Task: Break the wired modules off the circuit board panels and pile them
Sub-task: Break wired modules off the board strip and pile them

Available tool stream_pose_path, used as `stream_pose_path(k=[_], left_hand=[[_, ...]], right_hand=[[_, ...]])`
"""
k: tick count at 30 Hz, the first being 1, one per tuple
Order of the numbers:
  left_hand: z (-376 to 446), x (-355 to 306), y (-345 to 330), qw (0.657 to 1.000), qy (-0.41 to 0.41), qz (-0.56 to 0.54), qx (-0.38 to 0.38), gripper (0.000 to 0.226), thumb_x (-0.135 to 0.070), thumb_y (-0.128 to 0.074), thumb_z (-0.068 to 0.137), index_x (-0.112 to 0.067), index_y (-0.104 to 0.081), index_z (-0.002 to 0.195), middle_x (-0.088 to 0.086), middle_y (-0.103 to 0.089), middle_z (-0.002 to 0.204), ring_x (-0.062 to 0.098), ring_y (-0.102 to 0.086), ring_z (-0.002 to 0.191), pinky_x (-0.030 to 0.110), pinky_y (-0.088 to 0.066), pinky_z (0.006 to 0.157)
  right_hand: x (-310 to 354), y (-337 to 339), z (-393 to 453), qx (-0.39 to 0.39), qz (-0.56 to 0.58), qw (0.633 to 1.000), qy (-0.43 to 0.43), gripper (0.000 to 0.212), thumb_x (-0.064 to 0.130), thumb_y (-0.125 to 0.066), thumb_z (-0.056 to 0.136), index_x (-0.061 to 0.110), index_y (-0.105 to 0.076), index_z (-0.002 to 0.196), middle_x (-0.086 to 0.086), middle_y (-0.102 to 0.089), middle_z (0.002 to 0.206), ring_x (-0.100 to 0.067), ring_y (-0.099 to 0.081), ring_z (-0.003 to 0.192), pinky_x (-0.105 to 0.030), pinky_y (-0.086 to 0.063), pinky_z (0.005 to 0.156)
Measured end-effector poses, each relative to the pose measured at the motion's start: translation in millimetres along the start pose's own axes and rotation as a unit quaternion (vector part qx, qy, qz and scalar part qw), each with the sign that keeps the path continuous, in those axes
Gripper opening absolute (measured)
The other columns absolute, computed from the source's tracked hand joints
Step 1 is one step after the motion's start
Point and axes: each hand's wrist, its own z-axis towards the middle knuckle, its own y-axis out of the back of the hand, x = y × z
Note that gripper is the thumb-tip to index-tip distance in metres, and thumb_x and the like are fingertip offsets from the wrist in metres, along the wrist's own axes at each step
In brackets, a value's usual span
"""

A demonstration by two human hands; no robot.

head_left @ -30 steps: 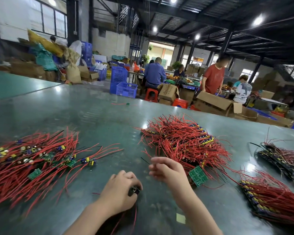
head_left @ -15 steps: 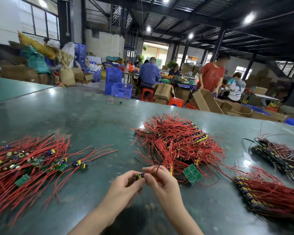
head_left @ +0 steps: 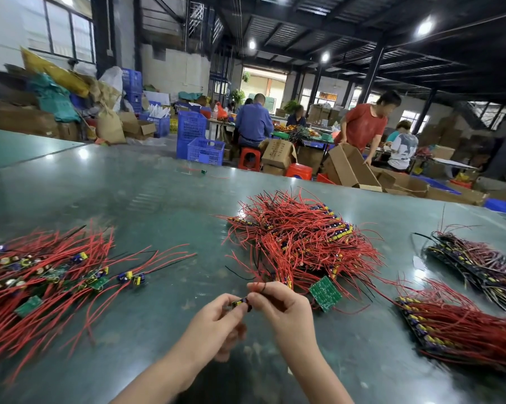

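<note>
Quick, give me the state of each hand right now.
Left hand: pinching one end of a small wired module.
Right hand: pinching the module's other end, by its red wires.

2 hands (head_left: 217, 319), 4 wire heaps (head_left: 301, 243), 1 table (head_left: 129, 193), perhaps 4 people (head_left: 365, 123) behind.

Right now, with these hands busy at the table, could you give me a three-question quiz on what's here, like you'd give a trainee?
1. True or false: both hands pinch one small wired module between them.
2. Which side of the table holds the loose pile of separated modules: A) the person's left, B) the person's right?
3. Fill in: the bare green circuit board lies at the near edge of the central heap of ____ wires.

Key: 1 true, the left hand and right hand both grip it. 2 A. 3 red.
</note>
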Motion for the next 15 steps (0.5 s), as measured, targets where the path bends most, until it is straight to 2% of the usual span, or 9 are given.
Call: stream_pose_path(k=[4,8,12,15], left_hand=[[-1.3,-4.3,0.8,0.997,0.042,-0.052,0.037,0.015,-0.025,-0.049,0.094,-0.013,-0.058,0.093,0.002,-0.052,0.058,0.009,-0.031,0.044,0.016,-0.022,0.042],[-4.4,-8.6,2.3,0.988,0.065,-0.107,0.092,0.028,-0.036,-0.059,0.076,-0.017,-0.054,0.096,0.001,-0.052,0.06,0.009,-0.03,0.044,0.016,-0.023,0.041],[-4.1,-10.1,3.7,0.986,0.074,-0.124,0.081,0.037,-0.031,-0.067,0.068,-0.008,-0.063,0.098,0.01,-0.065,0.071,0.013,-0.05,0.045,0.018,-0.035,0.038],[-2.9,-10.2,4.2,0.981,0.099,-0.144,0.088,0.039,-0.038,-0.059,0.074,-0.004,-0.067,0.092,0.015,-0.069,0.079,0.018,-0.062,0.055,0.023,-0.045,0.042]], right_hand=[[3.4,0.3,-0.2,-0.004,0.017,1.0,-0.005,0.033,-0.003,-0.069,0.078,0.028,-0.073,0.069,0.007,-0.071,0.071,0.0,-0.061,0.064,-0.013,-0.047,0.063],[-0.3,4.9,3.5,-0.038,0.062,0.996,-0.058,0.024,0.006,-0.065,0.084,0.022,-0.076,0.07,0.001,-0.068,0.064,-0.005,-0.056,0.058,-0.016,-0.046,0.059],[-1.4,6.4,4.7,-0.047,0.081,0.992,-0.08,0.02,0.007,-0.066,0.084,0.02,-0.077,0.074,0.002,-0.071,0.069,-0.005,-0.057,0.061,-0.016,-0.046,0.06],[0.7,6.3,3.5,-0.033,0.051,0.996,-0.06,0.023,0.007,-0.067,0.083,0.026,-0.077,0.074,0.004,-0.071,0.07,-0.004,-0.058,0.063,-0.017,-0.047,0.061]])
